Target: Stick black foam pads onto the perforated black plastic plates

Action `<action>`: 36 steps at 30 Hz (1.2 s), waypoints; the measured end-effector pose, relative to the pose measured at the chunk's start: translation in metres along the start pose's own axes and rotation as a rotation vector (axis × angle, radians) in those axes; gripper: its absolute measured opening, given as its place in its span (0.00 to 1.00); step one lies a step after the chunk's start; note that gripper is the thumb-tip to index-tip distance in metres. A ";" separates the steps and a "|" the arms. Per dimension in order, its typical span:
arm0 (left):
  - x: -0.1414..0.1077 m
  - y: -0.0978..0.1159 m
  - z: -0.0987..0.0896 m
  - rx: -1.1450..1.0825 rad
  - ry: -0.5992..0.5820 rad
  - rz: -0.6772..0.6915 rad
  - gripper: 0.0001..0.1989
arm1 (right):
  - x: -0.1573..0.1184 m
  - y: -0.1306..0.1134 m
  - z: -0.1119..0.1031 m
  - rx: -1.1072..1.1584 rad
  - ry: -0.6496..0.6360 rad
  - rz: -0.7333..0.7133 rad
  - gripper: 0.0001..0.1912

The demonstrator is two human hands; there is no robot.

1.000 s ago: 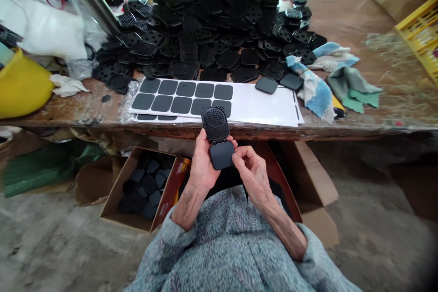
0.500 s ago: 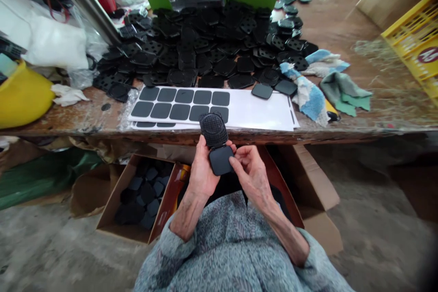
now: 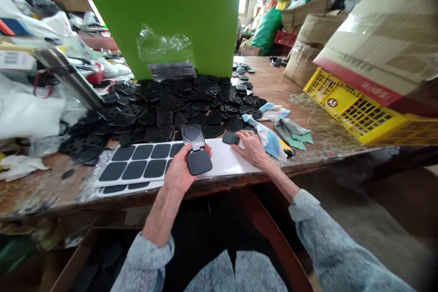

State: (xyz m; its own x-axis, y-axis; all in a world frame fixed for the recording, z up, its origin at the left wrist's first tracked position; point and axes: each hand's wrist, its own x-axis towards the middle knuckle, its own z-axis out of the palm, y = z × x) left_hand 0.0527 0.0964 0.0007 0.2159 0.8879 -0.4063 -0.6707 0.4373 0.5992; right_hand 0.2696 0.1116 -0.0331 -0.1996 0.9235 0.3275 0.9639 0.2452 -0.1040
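Note:
My left hand [image 3: 181, 167] grips a black hinged plastic piece [image 3: 193, 135] over the front edge of the bench. Its upper half has a round ridged pattern; a smooth, dark square face [image 3: 200, 163] makes up the lower half. My right hand [image 3: 251, 147] reaches over the right end of a white sheet [image 3: 221, 159]. Its thumb and fingers are apart, at the right edge of a small dark square pad [image 3: 230, 138] lying flat there. Contact between fingertips and pad is hard to make out. Rows of dark rounded squares [image 3: 134, 169] cover the sheet's left part.
Behind the sheet spreads a heap of black plastic pieces [image 3: 164, 109], against a green panel [image 3: 178, 9]. Blue-and-white cloth [image 3: 268, 136] and green cloth [image 3: 292, 132] lie right of my right hand. Farther right stands a yellow crate [image 3: 352, 109] under a carton [image 3: 379, 45].
My right hand has left the hinged piece and moved right to the pad on the sheet. My left hand still holds the piece, now over the bench edge. The view has tilted up.

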 end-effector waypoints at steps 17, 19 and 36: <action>0.019 -0.003 -0.008 0.115 0.035 -0.100 0.13 | 0.008 0.016 0.014 0.122 0.283 0.035 0.16; 0.018 -0.002 -0.006 0.106 0.023 -0.094 0.12 | -0.003 -0.001 0.014 0.255 0.418 0.020 0.16; -0.037 -0.017 -0.013 0.059 0.063 0.169 0.12 | -0.048 -0.121 -0.012 1.187 -0.082 0.203 0.15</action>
State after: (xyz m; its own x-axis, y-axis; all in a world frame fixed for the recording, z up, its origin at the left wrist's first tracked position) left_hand 0.0472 0.0544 -0.0033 0.0575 0.9394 -0.3381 -0.6500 0.2923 0.7015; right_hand 0.1646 0.0344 -0.0253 -0.1149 0.9822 0.1489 0.2251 0.1717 -0.9591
